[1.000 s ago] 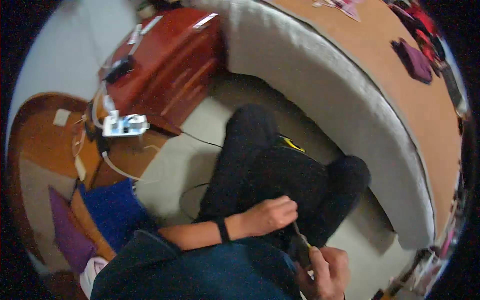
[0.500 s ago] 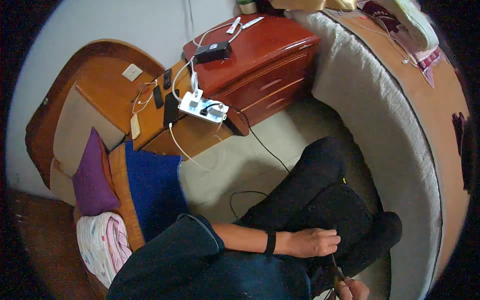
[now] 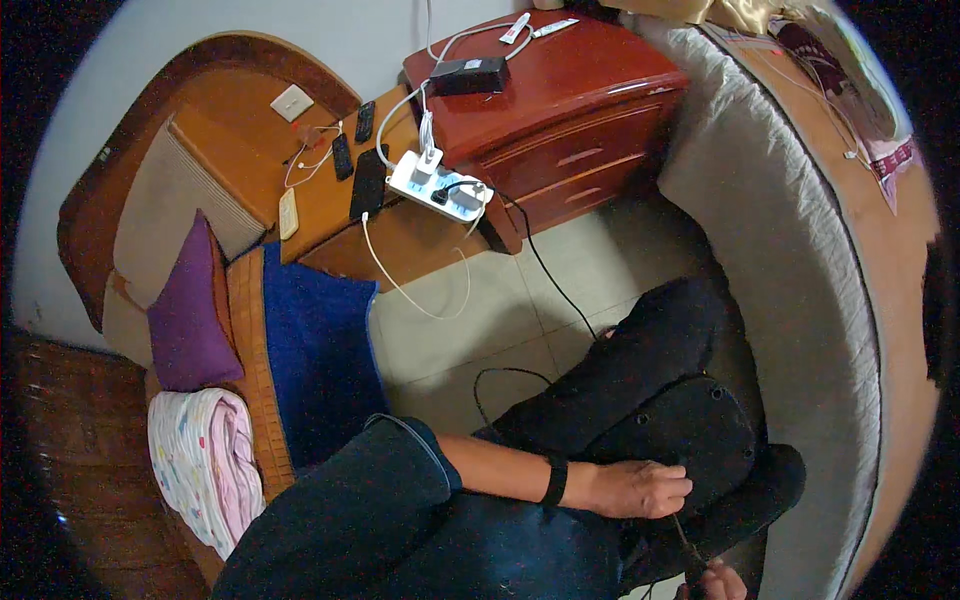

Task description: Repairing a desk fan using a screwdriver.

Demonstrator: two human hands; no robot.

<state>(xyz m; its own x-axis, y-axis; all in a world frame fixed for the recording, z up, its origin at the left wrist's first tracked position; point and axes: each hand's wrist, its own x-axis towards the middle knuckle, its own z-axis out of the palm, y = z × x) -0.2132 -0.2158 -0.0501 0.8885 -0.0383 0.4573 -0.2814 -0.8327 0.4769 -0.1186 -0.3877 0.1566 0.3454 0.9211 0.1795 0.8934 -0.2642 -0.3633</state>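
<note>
My left hand [image 3: 645, 490], with a black band on its wrist, is closed over my lap, fingers curled together. From its fingertips a thin dark length of something [image 3: 684, 537], cord-like or rod-like, runs down to my right hand [image 3: 722, 580]. My right hand is closed around its lower end near the bottom edge, partly cut off by the picture. I cannot tell the kind of this slim thing. A black flat panel [image 3: 700, 430] with several round holes or studs lies across my dark-trousered legs, just beyond my left hand.
A white power strip [image 3: 438, 187] with plugs hangs beside the wooden side table; its black cord [image 3: 545, 260] runs toward my legs. A red cabinet [image 3: 560, 80] holds a black box [image 3: 470, 76]. The bed [image 3: 800, 260] stands at right, a purple cushion [image 3: 195, 310] at left.
The view has shifted, so the room's things sit farther right and higher. The panel on my lap shows more plainly, with its round marks. My right hand is slightly lower and farther from my left.
</note>
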